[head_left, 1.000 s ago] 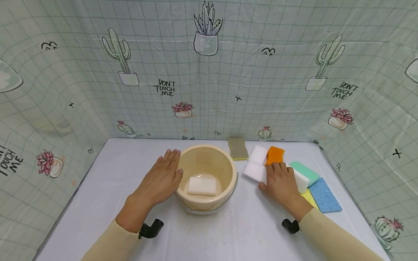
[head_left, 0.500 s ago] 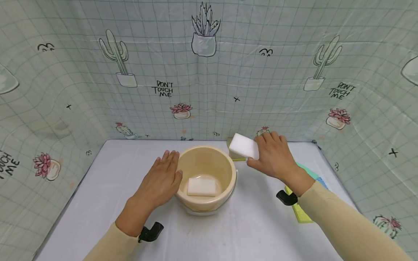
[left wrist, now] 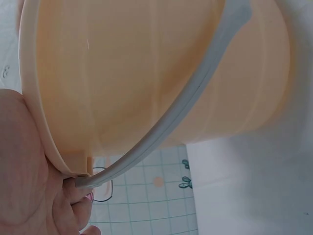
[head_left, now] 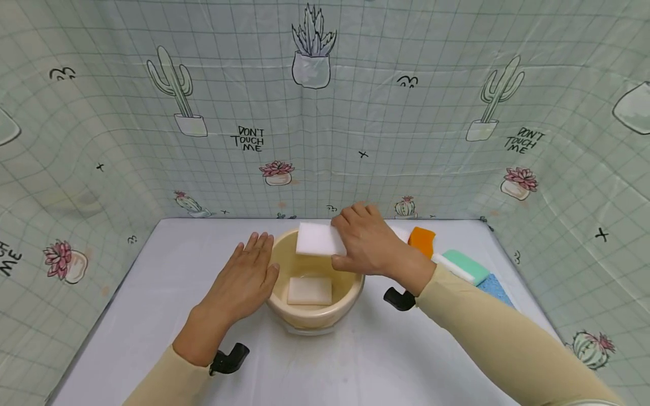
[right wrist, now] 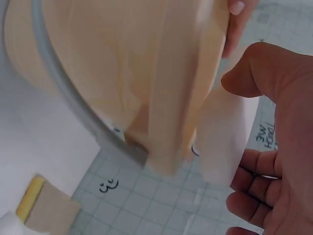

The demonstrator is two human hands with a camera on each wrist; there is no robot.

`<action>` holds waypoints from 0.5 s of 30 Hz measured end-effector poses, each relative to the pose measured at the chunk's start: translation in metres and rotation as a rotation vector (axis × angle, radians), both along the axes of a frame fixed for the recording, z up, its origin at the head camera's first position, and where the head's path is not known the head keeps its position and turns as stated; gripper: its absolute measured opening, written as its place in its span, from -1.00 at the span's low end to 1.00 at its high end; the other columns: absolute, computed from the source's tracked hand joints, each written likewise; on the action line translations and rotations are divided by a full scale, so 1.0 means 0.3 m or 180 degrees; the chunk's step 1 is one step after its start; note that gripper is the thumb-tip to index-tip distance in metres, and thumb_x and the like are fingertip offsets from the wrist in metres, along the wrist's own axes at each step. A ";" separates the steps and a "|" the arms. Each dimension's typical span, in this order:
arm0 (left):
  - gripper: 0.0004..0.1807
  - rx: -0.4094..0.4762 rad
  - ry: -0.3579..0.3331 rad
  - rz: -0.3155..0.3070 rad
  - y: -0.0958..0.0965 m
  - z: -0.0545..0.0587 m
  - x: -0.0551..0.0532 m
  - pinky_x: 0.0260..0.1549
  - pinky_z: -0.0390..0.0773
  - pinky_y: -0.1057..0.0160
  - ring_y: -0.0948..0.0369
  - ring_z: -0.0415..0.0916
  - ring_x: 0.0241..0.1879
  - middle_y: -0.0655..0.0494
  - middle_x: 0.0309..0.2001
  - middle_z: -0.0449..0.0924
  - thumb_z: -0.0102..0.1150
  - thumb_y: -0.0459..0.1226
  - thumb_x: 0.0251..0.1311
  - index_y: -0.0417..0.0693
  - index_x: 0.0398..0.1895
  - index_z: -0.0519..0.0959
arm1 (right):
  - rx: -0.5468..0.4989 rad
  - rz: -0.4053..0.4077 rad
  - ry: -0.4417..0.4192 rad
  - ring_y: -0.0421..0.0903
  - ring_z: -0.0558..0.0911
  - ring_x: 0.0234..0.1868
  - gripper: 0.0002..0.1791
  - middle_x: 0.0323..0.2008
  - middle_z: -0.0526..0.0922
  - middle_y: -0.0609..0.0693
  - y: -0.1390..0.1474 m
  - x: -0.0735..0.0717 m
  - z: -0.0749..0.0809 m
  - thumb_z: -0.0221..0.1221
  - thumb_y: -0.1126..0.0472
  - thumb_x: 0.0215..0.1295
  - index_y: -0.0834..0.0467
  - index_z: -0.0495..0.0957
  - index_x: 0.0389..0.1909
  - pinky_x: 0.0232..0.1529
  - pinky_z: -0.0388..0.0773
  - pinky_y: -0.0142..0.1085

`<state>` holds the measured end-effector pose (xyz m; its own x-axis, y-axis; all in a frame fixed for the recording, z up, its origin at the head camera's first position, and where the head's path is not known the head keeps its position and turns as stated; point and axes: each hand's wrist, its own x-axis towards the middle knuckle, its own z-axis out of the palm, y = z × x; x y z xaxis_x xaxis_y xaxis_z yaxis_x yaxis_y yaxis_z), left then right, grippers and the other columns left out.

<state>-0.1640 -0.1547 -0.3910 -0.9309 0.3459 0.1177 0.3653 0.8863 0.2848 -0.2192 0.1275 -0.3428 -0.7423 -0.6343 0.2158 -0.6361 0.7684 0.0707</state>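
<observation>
Lettering, head view: black hand-drawn "DON'T TOUCH ME" slogan (head_left: 249, 139) on grid-patterned cloth (head_left: 442, 144), left of centre, set in three lines. Second copy (head_left: 525, 141) of same wording on same cloth, toward the right, running aslant. Third copy (head_left: 10, 264) cut by left frame edge; "ME" legible, remainder truncated.

Signs: small black x-shaped marks at left (head_left: 100, 167), centre (head_left: 363, 154) and right (head_left: 601, 234), all on the cloth.

Right wrist view: turned lettering (right wrist: 266, 136) on cloth; "ME" and "TOUCH" readable, rest hidden.
</observation>
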 end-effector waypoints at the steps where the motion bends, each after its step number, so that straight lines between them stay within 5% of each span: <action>1: -0.29 0.0005 0.0002 0.0002 0.000 -0.001 0.000 0.64 0.00 -0.22 -0.17 -0.05 0.68 -0.29 0.64 0.10 -0.22 -0.09 0.64 -0.39 0.64 0.08 | 0.0051 0.0015 -0.0013 0.08 0.47 0.03 -0.36 0.03 0.64 0.11 -0.011 -0.001 -0.006 0.31 -0.20 0.20 0.19 0.59 0.12 0.05 0.39 -0.04; 15: -0.30 -0.0021 0.0029 0.0021 -0.001 -0.001 0.002 0.64 -0.01 -0.20 -0.16 -0.06 0.68 -0.28 0.64 0.11 -0.22 -0.11 0.64 -0.38 0.64 0.09 | 0.0457 0.0100 -0.0137 0.03 0.46 0.06 -0.32 0.05 0.61 0.04 -0.076 -0.018 -0.072 0.29 -0.35 0.18 0.10 0.57 0.08 0.04 0.40 -0.08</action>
<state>-0.1633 -0.1549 -0.3912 -0.9320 0.3405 0.1238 0.3620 0.8905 0.2756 -0.2245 0.1046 -0.3643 -0.7283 -0.6794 0.0897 -0.6644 0.7320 0.1507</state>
